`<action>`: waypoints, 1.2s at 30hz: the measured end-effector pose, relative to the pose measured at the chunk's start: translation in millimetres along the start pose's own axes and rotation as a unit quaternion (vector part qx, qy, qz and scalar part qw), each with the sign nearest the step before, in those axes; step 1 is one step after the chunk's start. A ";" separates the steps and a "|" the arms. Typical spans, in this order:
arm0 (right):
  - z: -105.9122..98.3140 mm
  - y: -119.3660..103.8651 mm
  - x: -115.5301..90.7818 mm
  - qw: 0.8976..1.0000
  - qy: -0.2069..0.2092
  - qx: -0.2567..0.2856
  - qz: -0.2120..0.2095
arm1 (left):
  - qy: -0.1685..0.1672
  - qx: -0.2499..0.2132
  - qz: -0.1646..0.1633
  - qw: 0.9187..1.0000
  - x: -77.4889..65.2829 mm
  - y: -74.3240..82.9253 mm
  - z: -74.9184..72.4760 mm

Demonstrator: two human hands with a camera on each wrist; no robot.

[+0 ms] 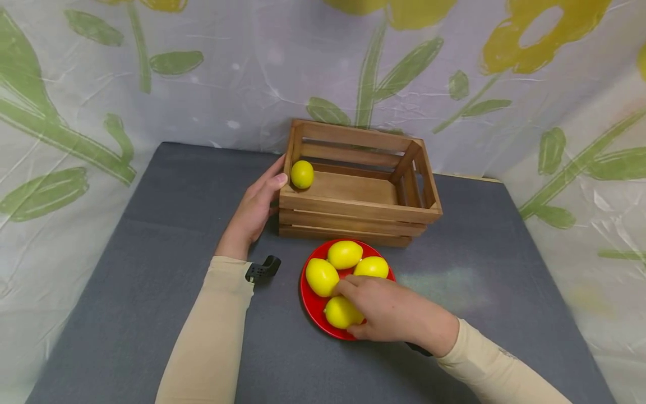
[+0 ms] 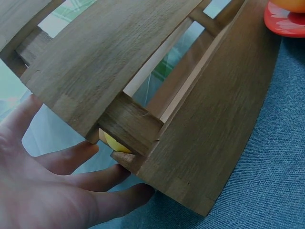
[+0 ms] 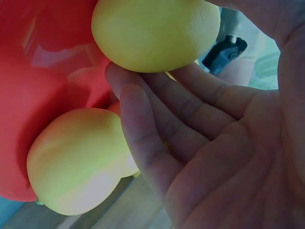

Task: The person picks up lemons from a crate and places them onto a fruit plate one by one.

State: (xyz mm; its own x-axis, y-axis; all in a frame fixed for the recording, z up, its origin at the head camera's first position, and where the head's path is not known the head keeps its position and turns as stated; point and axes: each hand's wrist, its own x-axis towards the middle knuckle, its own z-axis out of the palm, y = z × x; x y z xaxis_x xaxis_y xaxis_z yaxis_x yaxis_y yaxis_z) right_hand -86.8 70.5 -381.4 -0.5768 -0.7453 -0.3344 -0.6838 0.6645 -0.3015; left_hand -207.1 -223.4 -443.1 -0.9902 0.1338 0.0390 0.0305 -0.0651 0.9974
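My right hand (image 1: 391,308) reaches over a red plate (image 1: 314,308), its fingers and thumb curled round the nearest lemon (image 1: 342,312). Seen from the right wrist, that lemon (image 3: 155,33) lies between the thumb and the fingertips (image 3: 136,98). Other yellow lemons (image 1: 322,277) share the plate. At the left end of a slatted wooden crate (image 1: 353,210), my left hand (image 1: 252,210) rests with extended fingers against the wood. The left wrist view has its fingertips (image 2: 138,191) right at the crate's end edge. One lemon (image 1: 302,174) sits inside the crate's left corner.
The dark table (image 1: 176,235) carries the crate, with the plate close in front of it. Behind, a pale curtain (image 1: 242,73) with printed flowers hangs near the table's back edge. A small black device (image 1: 263,268) is strapped at the left wrist.
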 end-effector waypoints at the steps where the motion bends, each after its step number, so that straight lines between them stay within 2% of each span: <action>1: -0.6 0.2 0.0 1.000 0.001 -0.001 0.000 | 0.000 0.001 0.001 1.000 0.2 0.4 -0.3; 7: -8.3 0.0 3.7 1.000 -0.002 -0.018 -0.008 | -0.005 0.002 0.004 1.000 0.9 2.6 -2.8; 11: -22.2 -1.0 7.5 0.999 -0.003 -0.033 -0.019 | -0.004 0.001 0.004 1.000 0.4 3.0 -4.8; 17: -60.7 -2.3 7.4 0.999 -0.001 -0.030 -0.013 | -0.004 0.007 0.002 1.000 -1.0 3.4 -4.2; 26: -127.1 -0.4 15.0 0.994 0.074 -0.043 -0.069 | 0.000 0.010 0.003 1.000 -1.4 1.4 -3.1; 31: -155.3 8.0 27.0 0.988 0.109 -0.055 -0.090 | -0.002 0.013 -0.005 1.000 -2.8 0.0 -0.2; 36: -174.1 19.8 47.2 0.987 0.117 -0.075 -0.076 | 0.001 0.010 -0.005 1.000 -2.2 1.8 0.9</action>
State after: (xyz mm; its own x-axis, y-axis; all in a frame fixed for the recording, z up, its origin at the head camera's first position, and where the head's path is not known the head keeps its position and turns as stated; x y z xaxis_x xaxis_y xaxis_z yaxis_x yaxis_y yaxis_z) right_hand -205.3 39.0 -247.7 -0.5373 -0.8402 -0.0736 -0.8195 0.5407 -0.1901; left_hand -204.8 -223.0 -441.4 -0.9909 0.1315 0.0291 0.0235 -0.0444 0.9987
